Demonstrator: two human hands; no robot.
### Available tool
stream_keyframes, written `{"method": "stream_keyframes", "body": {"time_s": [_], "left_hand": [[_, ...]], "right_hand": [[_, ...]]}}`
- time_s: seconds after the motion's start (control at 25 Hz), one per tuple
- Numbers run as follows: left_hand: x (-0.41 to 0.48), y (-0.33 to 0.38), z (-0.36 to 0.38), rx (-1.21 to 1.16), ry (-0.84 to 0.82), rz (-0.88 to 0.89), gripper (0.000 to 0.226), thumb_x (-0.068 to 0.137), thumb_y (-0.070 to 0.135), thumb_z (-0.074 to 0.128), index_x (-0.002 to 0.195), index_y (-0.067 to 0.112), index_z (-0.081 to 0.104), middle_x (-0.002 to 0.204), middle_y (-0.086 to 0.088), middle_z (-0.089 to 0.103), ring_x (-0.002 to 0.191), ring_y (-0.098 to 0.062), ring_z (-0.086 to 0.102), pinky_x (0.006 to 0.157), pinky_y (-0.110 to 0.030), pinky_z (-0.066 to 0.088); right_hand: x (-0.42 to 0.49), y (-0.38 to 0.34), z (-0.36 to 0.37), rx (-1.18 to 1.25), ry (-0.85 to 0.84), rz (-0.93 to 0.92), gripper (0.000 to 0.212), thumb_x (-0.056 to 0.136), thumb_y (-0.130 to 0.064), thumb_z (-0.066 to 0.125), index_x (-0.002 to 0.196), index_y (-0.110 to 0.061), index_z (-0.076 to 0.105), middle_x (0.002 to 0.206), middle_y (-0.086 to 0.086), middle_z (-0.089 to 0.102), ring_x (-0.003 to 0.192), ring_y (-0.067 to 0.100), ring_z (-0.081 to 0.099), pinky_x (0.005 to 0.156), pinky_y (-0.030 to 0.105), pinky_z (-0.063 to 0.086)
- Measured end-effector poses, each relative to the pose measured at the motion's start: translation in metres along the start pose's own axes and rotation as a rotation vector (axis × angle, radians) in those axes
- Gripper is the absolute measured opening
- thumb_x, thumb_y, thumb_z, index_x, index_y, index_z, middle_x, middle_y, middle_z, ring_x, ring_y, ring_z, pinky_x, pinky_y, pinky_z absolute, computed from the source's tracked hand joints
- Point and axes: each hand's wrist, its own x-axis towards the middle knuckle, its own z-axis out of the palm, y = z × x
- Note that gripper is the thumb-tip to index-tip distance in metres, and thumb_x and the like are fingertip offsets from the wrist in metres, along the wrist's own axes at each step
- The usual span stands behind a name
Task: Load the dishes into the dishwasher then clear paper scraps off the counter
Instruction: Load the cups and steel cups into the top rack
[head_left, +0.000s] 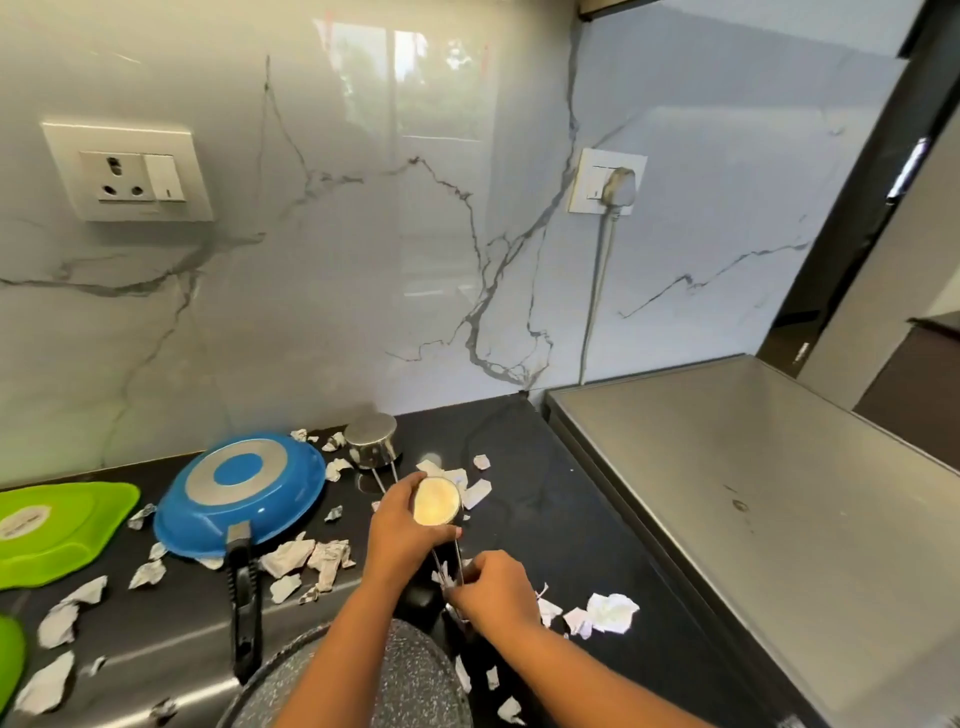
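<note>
Black stone counter (561, 499) under marble wall, torn paper scraps (306, 561) scattered, upturned blue frying pan (239, 493) left, left hand (400, 530) fingers gripping small steel wire-handled cup (436, 501), right hand (493, 592) fingers pinching its handle.

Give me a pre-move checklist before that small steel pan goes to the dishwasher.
1. Left hand grips the small steel pan by its bowl: ok.
2. Right hand holds the pan's wire handle: ok.
3. Pan free of paper scraps: cannot tell; some lie right by the handle.
4. Dishwasher open and ready: cannot tell; only a closed steel top shows.
5. Other dishes left on the counter: not ok; the blue frying pan and steel cup remain.
</note>
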Motion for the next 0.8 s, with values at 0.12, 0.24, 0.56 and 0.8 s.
{"method": "stream_keyframes", "body": {"time_s": [0.12, 0.24, 0.56, 0.8], "left_hand": [[-0.003, 0.021, 0.025, -0.095, -0.102, 0.086, 0.078, 0.054, 0.006, 0.086, 0.124, 0.023, 0.054, 0.12, 0.005, 0.055, 0.11, -0.014, 0.052, 0.084, -0.021, 0.039], [-0.01, 0.047, 0.06, -0.158, -0.202, 0.145, 0.081, 0.055, 0.003, 0.085, 0.126, 0.025, 0.053, 0.12, 0.007, 0.055, 0.112, -0.011, 0.05, 0.089, -0.02, 0.04], [-0.066, 0.123, 0.207, -0.068, -0.507, 0.296, 0.087, 0.054, 0.017, 0.089, 0.13, 0.019, 0.048, 0.126, 0.002, 0.054, 0.116, -0.017, 0.05, 0.094, -0.028, 0.041], [-0.155, 0.184, 0.327, -0.026, -0.761, 0.451, 0.085, 0.058, 0.017, 0.088, 0.131, 0.017, 0.045, 0.121, 0.004, 0.052, 0.107, -0.013, 0.051, 0.088, -0.022, 0.04]], "right_hand": [[-0.001, 0.02, -0.023, 0.139, 0.028, 0.044, 0.018, 0.066, -0.025, 0.075, 0.06, -0.021, 0.058, 0.06, -0.006, 0.057, 0.062, 0.014, 0.058, 0.055, 0.025, 0.044], [-0.005, 0.049, -0.052, 0.371, 0.115, 0.154, 0.014, 0.064, -0.015, 0.081, 0.064, -0.013, 0.066, 0.064, 0.003, 0.066, 0.054, 0.014, 0.058, 0.047, 0.026, 0.046], [-0.06, 0.162, -0.147, 0.748, 0.443, 0.408, 0.004, 0.072, 0.0, 0.073, 0.071, -0.001, 0.07, 0.073, 0.017, 0.071, 0.057, 0.023, 0.066, 0.048, 0.026, 0.054], [-0.12, 0.278, -0.219, 0.95, 0.67, 0.522, 0.026, 0.068, 0.013, 0.07, 0.053, -0.006, 0.061, 0.063, 0.02, 0.066, 0.049, 0.026, 0.061, 0.049, 0.031, 0.054]]}}
